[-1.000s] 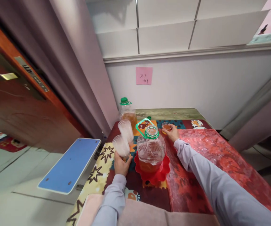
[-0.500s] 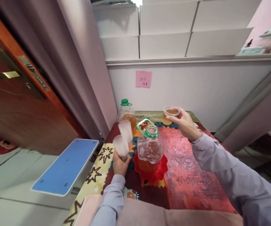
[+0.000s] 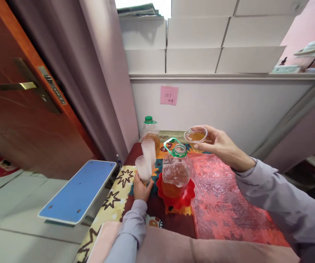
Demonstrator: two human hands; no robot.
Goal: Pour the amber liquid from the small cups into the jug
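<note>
My right hand [image 3: 219,144] is closed round a clear plastic cup [image 3: 195,135] with amber liquid in it, held up and tipped a little toward me. At the left of the table, my left hand [image 3: 143,188] wraps the lower part of a stack of clear plastic cups [image 3: 143,168]; a second stack of cups [image 3: 149,151] stands just behind it. Between the hands, an uncapped plastic jug [image 3: 176,171] with a green handle, part full of amber liquid, stands in a red scalloped dish [image 3: 191,193]. Behind the cups is a green-capped jug [image 3: 151,136].
The patterned cloth [image 3: 124,177] covers the table, with a red plastic-like sheet [image 3: 220,197] on its right part. A blue board [image 3: 77,191] juts out beside the table on the left. A wooden door [image 3: 15,120] stands farther left, and a white wall [image 3: 214,98] rises behind.
My right hand has brought the cup slightly nearer and tipped it so its opening shows more. The left hand stays on the cup stack. The head view has shifted slightly.
</note>
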